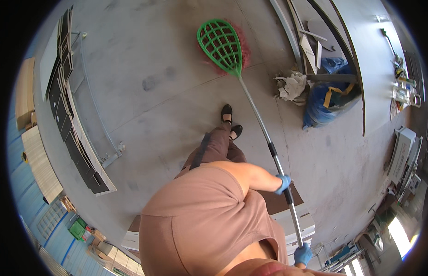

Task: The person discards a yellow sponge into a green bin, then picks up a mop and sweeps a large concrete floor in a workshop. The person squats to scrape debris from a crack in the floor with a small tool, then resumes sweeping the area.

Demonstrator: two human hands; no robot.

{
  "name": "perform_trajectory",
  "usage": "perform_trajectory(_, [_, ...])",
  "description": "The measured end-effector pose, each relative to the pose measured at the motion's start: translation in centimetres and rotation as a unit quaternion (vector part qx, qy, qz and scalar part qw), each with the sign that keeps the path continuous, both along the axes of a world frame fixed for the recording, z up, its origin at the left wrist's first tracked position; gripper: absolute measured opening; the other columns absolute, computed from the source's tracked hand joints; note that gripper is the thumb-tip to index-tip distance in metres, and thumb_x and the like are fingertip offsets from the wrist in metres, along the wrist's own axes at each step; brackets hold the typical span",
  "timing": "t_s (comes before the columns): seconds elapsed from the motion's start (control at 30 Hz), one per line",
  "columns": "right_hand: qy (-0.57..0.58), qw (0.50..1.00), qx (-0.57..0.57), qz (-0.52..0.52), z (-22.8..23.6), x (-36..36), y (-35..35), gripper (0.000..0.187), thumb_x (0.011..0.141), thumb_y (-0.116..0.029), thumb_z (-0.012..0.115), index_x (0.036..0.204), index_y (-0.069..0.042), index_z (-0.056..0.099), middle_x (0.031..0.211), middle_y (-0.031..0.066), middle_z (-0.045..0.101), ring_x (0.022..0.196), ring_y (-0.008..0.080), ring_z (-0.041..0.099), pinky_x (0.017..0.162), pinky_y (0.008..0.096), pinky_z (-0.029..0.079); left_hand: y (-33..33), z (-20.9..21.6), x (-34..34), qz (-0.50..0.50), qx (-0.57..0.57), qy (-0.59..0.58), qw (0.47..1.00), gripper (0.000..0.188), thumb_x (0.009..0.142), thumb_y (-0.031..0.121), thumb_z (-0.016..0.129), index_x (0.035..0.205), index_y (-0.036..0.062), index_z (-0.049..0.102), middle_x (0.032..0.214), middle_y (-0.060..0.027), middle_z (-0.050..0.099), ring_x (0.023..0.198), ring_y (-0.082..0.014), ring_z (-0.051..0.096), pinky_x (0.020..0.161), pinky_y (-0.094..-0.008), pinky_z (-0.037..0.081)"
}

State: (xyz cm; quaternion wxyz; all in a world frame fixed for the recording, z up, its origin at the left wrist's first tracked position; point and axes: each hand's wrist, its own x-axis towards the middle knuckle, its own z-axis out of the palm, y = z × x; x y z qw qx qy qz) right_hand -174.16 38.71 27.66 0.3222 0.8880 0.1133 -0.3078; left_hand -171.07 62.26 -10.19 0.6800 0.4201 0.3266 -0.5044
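A long-handled mop [257,110] slants across the view. Its green lattice, racket-shaped head [225,47] lies on the grey floor, with a fuzzy reddish-pink fringe [244,43] showing around its rim. My left hand [283,184], in a blue glove, wraps round the metal handle near a black grip band, the bare forearm reaching across from the left. Up at the handle's top end, close to my body, my right hand [303,255] is closed on it, also gloved in blue. My feet in dark shoes [227,113] stand left of the handle.
Dark panels [71,133] lean along a metal frame [92,92] on the left. At the right stand a blue plastic bag [322,108], crumpled white sheeting [292,86] and a long white table [375,69] with tools on it. White boxes [402,149] sit farther right.
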Motion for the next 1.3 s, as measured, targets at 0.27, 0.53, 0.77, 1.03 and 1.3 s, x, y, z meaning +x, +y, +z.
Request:
perform_trajectory(0.27, [0.063, 0.998, 0.015, -0.025, -3.0, -3.2, 4.8, 0.011, 0.077, -0.011, 0.065, 0.087, -0.008, 0.064, 0.083, 0.0198, 0.070, 0.080, 0.0415, 0.068, 0.072, 0.0522, 0.052, 0.8, -5.8, -4.9, 0.281, -0.174, 0.294, 0.897, 0.029, 0.090, 0.036, 0.055, 0.091, 0.0118, 0.070, 0.097, -0.0113, 0.071, 0.095, -0.0226, 0.068, 0.081, -0.0367, 0.055])
perform_trajectory(0.53, [0.104, 0.977, 0.183, -0.019, -21.0, -7.0, 24.0, 0.017, 0.083, -0.017, 0.061, 0.098, -0.010, 0.064, 0.087, 0.0198, 0.069, 0.083, 0.0411, 0.068, 0.072, 0.0514, 0.053, 31.5, -15.0, -7.6, 0.462, 0.150, 0.171, 0.857, 0.034, 0.093, 0.026, 0.045, 0.099, -0.0018, 0.062, 0.085, -0.0241, 0.071, 0.073, -0.0380, 0.071, 0.067, -0.0461, 0.058])
perform_trajectory(0.77, [0.067, 0.991, 0.093, -0.066, -9.5, -13.3, 12.1, 0.017, 0.082, -0.016, 0.065, 0.098, -0.012, 0.067, 0.087, 0.0185, 0.071, 0.084, 0.0400, 0.069, 0.073, 0.0506, 0.053, 15.7, -3.9, -14.0, 0.331, -0.026, 0.187, 0.924, 0.040, 0.096, 0.040, 0.040, 0.098, 0.0056, 0.059, 0.092, -0.0118, 0.061, 0.088, -0.0264, 0.062, 0.081, -0.0427, 0.052])
perform_trajectory(1.03, [0.014, 1.000, 0.001, 0.017, 1.3, -16.4, 16.5, 0.009, 0.072, -0.010, 0.069, 0.078, -0.008, 0.061, 0.075, 0.0165, 0.068, 0.072, 0.0383, 0.067, 0.066, 0.0491, 0.052, 13.6, -2.2, -17.9, 0.202, -0.258, 0.309, 0.893, 0.028, 0.094, 0.033, 0.042, 0.099, 0.0086, 0.055, 0.105, -0.0124, 0.062, 0.102, -0.0281, 0.062, 0.094, -0.0429, 0.051])
perform_trajectory(1.3, [0.059, 0.985, 0.152, -0.058, -15.1, -20.6, 37.1, 0.014, 0.081, -0.021, 0.068, 0.091, -0.011, 0.064, 0.089, 0.0163, 0.071, 0.085, 0.0386, 0.069, 0.072, 0.0503, 0.053, 40.5, -13.0, -18.7, 0.383, 0.118, 0.215, 0.891, 0.043, 0.095, 0.041, 0.051, 0.099, 0.0000, 0.062, 0.100, -0.0198, 0.068, 0.091, -0.0284, 0.068, 0.079, -0.0441, 0.054])
